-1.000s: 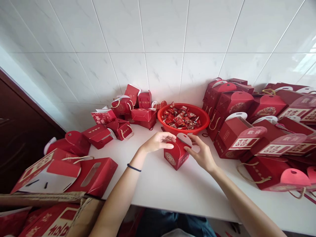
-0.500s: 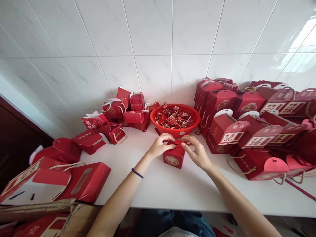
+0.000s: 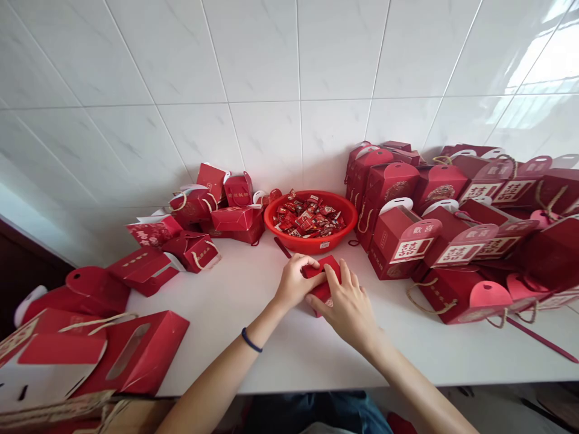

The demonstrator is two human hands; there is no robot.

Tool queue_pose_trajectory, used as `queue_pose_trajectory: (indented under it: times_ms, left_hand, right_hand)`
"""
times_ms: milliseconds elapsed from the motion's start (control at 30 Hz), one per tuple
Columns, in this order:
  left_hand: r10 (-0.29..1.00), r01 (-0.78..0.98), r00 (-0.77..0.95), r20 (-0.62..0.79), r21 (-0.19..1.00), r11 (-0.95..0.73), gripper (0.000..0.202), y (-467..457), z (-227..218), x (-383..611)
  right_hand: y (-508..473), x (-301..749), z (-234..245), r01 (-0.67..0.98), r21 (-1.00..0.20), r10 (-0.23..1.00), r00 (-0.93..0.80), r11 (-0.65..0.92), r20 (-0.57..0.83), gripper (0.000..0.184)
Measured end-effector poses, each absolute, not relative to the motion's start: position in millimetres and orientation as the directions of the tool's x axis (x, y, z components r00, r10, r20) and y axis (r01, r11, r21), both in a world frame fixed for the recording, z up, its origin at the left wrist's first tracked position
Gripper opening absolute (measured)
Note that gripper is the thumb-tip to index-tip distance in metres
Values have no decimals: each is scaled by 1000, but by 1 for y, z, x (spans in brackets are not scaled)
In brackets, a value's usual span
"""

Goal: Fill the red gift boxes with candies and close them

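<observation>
A small red gift box (image 3: 329, 264) stands on the white table between my hands, turned at an angle. My left hand (image 3: 294, 283), with a dark band on the wrist, is curled against its left side, thumb and fingers at the top flap. Across the front and right side of the box lies my right hand (image 3: 350, 307), fingers bent over the top edge and thumb on the front face. Both hands hide much of the box. Just behind stands a red plastic basin (image 3: 312, 244) filled with wrapped candies (image 3: 307, 216).
Several red boxes with rope handles (image 3: 404, 232) are stacked on the right. More red boxes (image 3: 147, 268) lie scattered on the left, with larger ones (image 3: 154, 355) at the near left corner. A dark red ribbon (image 3: 543, 340) lies at the right. A tiled wall (image 3: 262, 60) borders the table.
The box has turned, and its printed front is now mostly covered. My right hand has moved from the top flap down over the front. The view has shifted slightly right.
</observation>
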State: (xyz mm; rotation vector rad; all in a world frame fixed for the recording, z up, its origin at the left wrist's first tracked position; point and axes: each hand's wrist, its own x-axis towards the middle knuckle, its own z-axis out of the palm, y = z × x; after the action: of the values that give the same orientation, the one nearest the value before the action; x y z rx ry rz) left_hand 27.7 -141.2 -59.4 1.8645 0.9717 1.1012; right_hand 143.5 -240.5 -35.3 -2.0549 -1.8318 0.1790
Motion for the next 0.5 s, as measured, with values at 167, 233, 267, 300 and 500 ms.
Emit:
queue_pose_trajectory:
  times_ms: [167,233,267,300,500]
  left_hand:
    - [840,221,428,334,862,-455,18,-148,-58,31]
    - [815,190,470,340,862,-469,18,-150,-57,30]
    - [802,167,487,345,864,-474,17,-150,-57,30]
    - [792,138,499,351,870,-473,17,-149,-56,28]
    - [835,-27,424,351,926,-376,21,-139,-52,19]
  right_hand:
    - [-242,145,-25,949,-305,979,127,-73,161,42]
    - [-239,147,-26,945,-312,979,147,-96,144,44]
    - [-238,149,-27,941,-323,978,155,-102,142,47]
    - [-237,152,-28,935,-339,976,159,-102,146,49]
    - [-273,204,-17,817,-564,955,56,124,291,52]
